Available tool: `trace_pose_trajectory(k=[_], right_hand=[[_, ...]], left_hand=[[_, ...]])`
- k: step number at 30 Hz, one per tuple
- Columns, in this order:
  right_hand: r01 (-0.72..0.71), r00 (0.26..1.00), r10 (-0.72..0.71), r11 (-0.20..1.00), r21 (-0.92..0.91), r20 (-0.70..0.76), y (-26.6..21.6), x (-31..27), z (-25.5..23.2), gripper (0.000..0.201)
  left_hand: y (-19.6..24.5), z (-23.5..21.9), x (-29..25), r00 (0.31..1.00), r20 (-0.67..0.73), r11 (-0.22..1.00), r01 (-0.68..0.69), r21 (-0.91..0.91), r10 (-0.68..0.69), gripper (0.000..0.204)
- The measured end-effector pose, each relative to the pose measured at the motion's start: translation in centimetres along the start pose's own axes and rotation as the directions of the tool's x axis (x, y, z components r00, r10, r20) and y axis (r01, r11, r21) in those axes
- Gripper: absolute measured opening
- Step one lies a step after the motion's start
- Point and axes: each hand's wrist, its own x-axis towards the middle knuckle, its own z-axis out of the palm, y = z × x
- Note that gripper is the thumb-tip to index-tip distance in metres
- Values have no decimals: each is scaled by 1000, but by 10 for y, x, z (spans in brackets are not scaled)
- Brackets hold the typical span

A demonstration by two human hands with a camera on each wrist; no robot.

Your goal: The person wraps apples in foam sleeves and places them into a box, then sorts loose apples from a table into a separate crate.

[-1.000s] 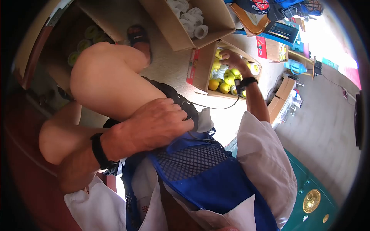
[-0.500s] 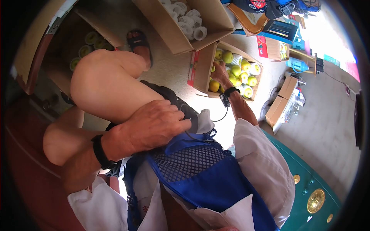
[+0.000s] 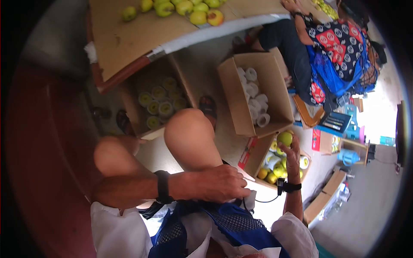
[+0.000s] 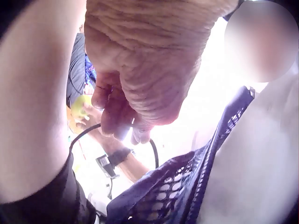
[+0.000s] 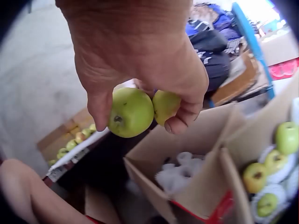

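My right hand (image 3: 293,158) is raised above a cardboard box (image 3: 307,170) of green and yellow apples. Between thumb and fingers it grips a green apple (image 5: 131,116), and a second green apple (image 5: 163,108) sits beside it under the curled fingers. Some apples in that box (image 5: 275,161) lie in white foam sleeves. My left hand (image 3: 219,184) rests at my lap by the thigh, fingers loosely curled. In the left wrist view a thin black cable (image 4: 85,133) passes behind the fingers of this hand.
A box of white foam sleeves (image 3: 282,101) stands ahead. Left of it, another box (image 3: 137,122) holds sleeved apples. At the top, a cardboard-covered table (image 3: 116,47) carries loose apples. Another person (image 3: 333,47) is at the upper right, near a blue chair (image 3: 337,122).
The right hand went down into the apple box, then came up holding apples. The head view has swung, bringing the table and the other person into sight. The left hand stays at the lap.
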Motion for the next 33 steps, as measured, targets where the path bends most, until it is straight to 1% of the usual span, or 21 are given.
trace_pose_trajectory(k=[1, 2, 4, 7, 8, 10, 12, 13, 15, 16, 17, 18, 19, 20, 22, 25, 26, 28, 31, 33], right_hand=[[57, 998, -57, 998, 18, 33, -16, 17, 6, 56], [111, 992, -113, 993, 38, 63, -43, 32, 17, 57], [244, 959, -247, 969, 40, 140, -87, 70, 39, 63], [388, 903, -386, 921, 28, 191, -146, 130, 75, 69], [444, 875, -443, 895, 42, 195, -164, 151, 89, 70], [584, 793, -569, 811, -8, 217, -207, 188, 110, 66], [723, 685, -695, 687, -80, 219, -246, 218, 133, 61], [688, 716, -661, 722, -70, 224, -265, 237, 144, 59], [607, 763, -557, 792, -68, 329, -310, 282, 165, 61], [623, 751, -553, 774, -112, 361, -326, 311, 177, 66], [640, 739, -548, 753, -154, 391, -342, 340, 189, 71], [704, 703, -613, 674, -226, 362, -343, 378, 206, 77], [736, 677, -663, 612, -288, 320, -345, 402, 221, 81], [756, 647, -711, 550, -355, 276, -347, 425, 237, 85], [739, 611, -776, 488, -465, 156, -354, 449, 268, 90], [664, 674, -729, 527, -530, 119, -371, 463, 293, 84], [635, 704, -703, 557, -535, 103, -375, 468, 298, 84], [572, 759, -647, 613, -545, 68, -383, 477, 303, 82], [497, 806, -592, 655, -570, 22, -382, 492, 306, 79], [564, 802, -587, 684, -462, 108, -372, 532, 304, 74]], left_hand=[[2, -6, 3, 999, -30, 1000, -22, 1, 22, 8], [2, -10, 3, 999, -39, 999, -30, 22, 31, 8], [1, -16, 3, 997, -54, 997, -55, 61, 58, 8], [-5, -19, -4, 998, -23, 973, -54, 225, 60, 8], [-8, -20, -6, 998, -25, 966, -42, 256, 50, 8], [-11, -19, -10, 999, -31, 953, -16, 301, 27, 9], [-8, -33, -8, 998, -67, 941, 3, 338, 21, 10], [-6, -41, -8, 996, -85, 935, 13, 355, 19, 11], [-3, -55, -9, 989, -148, 926, 55, 373, 1, 15], [-1, -62, -9, 984, -180, 921, 77, 381, -8, 18], [1, -69, -11, 983, -182, 909, 106, 402, -34, 20], [4, -75, -12, 981, -184, 896, 137, 422, -63, 22], [6, -80, -14, 978, -188, 881, 168, 442, -92, 24], [6, -83, -16, 974, -195, 871, 196, 450, -118, 24], [5, -86, -20, 962, -212, 850, 255, 461, -173, 25], [-1, -83, -26, 951, -243, 861, 282, 423, -191, 25], [-1, -83, -27, 946, -265, 855, 288, 431, -185, 24], [3, -84, -28, 937, -308, 842, 299, 450, -168, 24], [6, -87, -29, 933, -309, 825, 318, 467, -185, 24], [7, -94, -29, 937, -291, 832, 313, 457, -193, 25]])
